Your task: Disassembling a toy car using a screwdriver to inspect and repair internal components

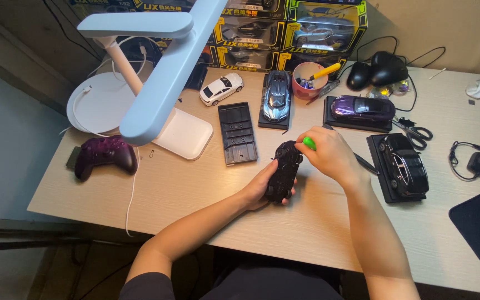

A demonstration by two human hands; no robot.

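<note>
- Hands meet near the middle of the wooden table (184, 189), both on a black model car (283, 171) that lies with its length running from 12 to 6 o'clock.
- The left hand (259, 189) comes in from 7 o'clock and is cupped around the lower half of the car, fingers wrapped under its left flank, thumb side at its near end.
- The right hand (329, 155) comes in from 5 o'clock and is closed in a fist around a green-handled tool (309, 143); only the rounded green end shows, at the 12 o'clock edge of the fist, just beside the car's upper right corner. The tip of the tool is hidden, so I cannot tell whether it touches the car.
- At 11 o'clock from the car lies a dark flat base plate (238, 133), near but apart.
- At 12 o'clock stands a blue-grey model car (277, 97) on its black base, with a white model car (221, 89) further toward 11 o'clock.
- At 1 o'clock sits a pink cup (308, 83) holding a yellow-handled tool, and at 2 o'clock a purple model car (362, 107) on a base.
- At 3 o'clock, well clear of the right wrist, a dark model car (404, 166) rests on its base.
- At 9 o'clock, well apart, lies a dark purple game controller (105, 154), beside the foot of a white desk lamp (156, 72).
</note>
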